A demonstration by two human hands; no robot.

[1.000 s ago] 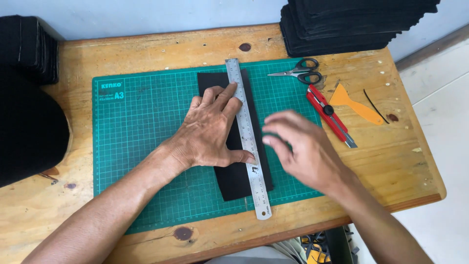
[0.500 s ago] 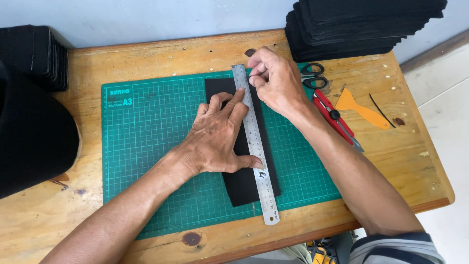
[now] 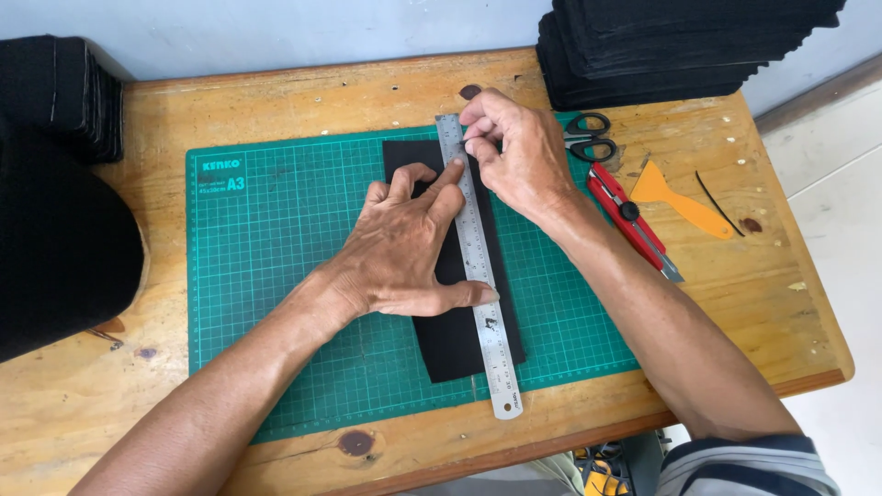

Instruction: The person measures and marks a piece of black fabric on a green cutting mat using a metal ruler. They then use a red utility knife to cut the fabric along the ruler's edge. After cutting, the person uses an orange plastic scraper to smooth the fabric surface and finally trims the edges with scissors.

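The left hand (image 3: 404, 253) is lying spread flat, pressing the steel ruler (image 3: 478, 266) onto the black strip (image 3: 450, 340) on the green cutting mat (image 3: 276, 276). The right hand (image 3: 514, 152) is pinching something tiny at the ruler's top, at 12 o'clock. It looks like marking or cutting along the edge; the ruler must not slide.

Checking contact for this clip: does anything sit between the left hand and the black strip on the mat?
Only partly: the left hand lies palm-down on the black strip, while its thumb and forefinger press the steel ruler lying over that strip.
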